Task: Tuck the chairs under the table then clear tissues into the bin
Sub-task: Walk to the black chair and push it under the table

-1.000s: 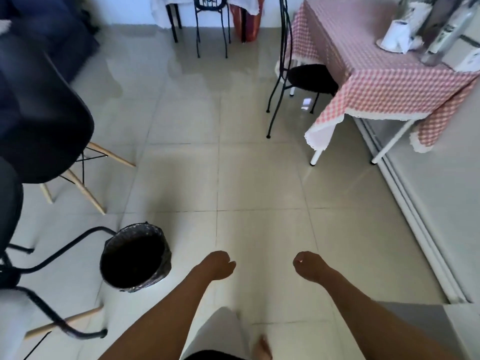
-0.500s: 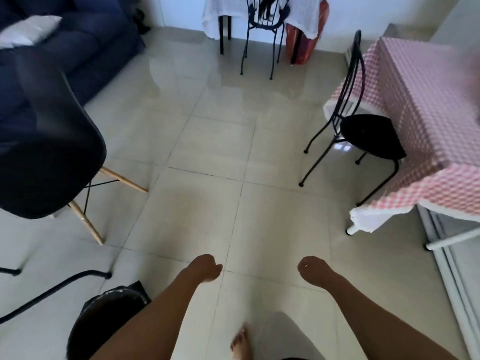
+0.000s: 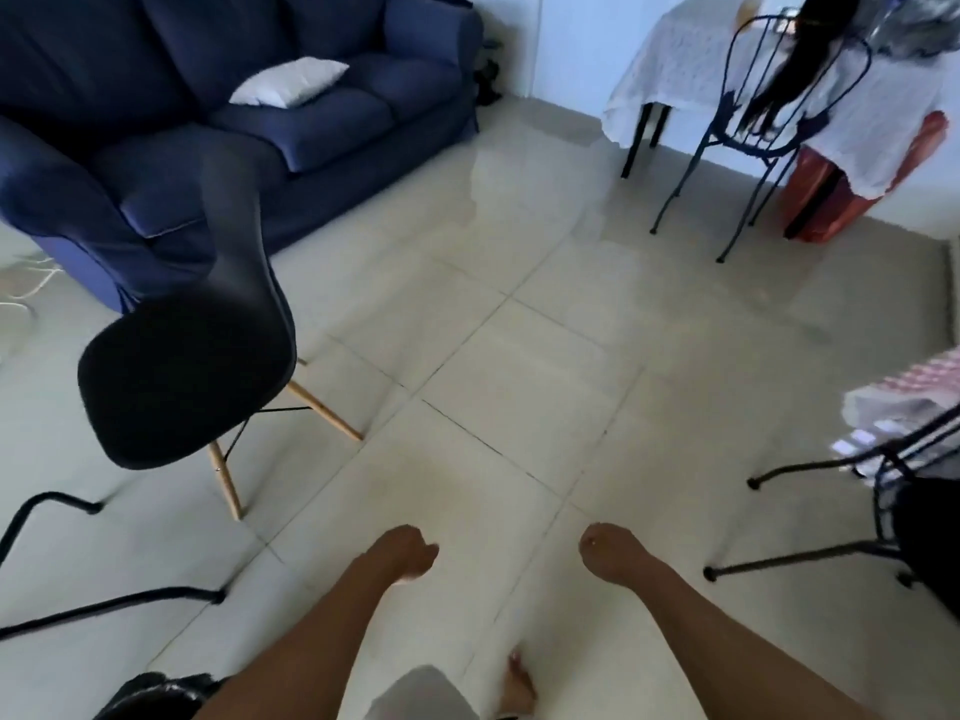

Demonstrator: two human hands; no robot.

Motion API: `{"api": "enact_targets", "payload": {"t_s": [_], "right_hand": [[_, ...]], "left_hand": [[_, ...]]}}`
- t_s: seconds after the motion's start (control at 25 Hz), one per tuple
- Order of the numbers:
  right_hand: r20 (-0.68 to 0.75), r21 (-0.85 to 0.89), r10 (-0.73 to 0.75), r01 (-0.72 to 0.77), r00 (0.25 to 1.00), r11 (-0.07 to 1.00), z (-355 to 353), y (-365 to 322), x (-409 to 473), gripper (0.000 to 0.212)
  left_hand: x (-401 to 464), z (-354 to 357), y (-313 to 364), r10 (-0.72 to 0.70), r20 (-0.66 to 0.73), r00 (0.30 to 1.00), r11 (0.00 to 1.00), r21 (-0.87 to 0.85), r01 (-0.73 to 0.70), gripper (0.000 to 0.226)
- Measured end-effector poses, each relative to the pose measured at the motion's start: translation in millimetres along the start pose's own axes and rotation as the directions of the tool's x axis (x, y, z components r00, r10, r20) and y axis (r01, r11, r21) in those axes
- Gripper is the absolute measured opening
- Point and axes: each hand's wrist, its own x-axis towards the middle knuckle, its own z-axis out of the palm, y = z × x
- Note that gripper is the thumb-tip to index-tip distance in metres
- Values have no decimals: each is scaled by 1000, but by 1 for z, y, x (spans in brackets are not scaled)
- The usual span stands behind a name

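Observation:
My left hand [image 3: 402, 553] and my right hand [image 3: 610, 556] hang out in front of me over the tiled floor, both curled into loose fists with nothing in them. A black shell chair with wooden legs [image 3: 187, 376] stands to my left, apart from any table. A black wire chair [image 3: 893, 511] shows at the right edge beside the corner of the red checked tablecloth [image 3: 914, 392]. The black-lined bin [image 3: 150, 696] peeks in at the bottom left, partly hidden by my left forearm. No tissues are visible.
A blue sofa [image 3: 311, 111] with a white cushion fills the back left. At the back right another wire chair [image 3: 763, 127] sits at a white-clothed table [image 3: 670, 70], an orange bag [image 3: 841, 194] beside it. Black tubular legs [image 3: 104, 605] lie at the left.
The view has swung left: the checked table slid to the right edge, the sofa came into sight, and the bin dropped to the bottom left corner. Both hands stay curled and empty.

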Motion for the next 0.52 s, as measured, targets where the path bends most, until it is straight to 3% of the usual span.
{"api": "enact_targets", "payload": {"t_s": [0.2,0.52], "right_hand": [[-12,-141,-160,157,987,977,-99,-76,120,30],[-17,-182,-291,283,957,942,-218,-195,279,37]], "left_hand": [[69,-92,25,-48,-48,998,986,-163,40,54],[189,-244,14,-207,-105,973,931,-328,162,53]]}}
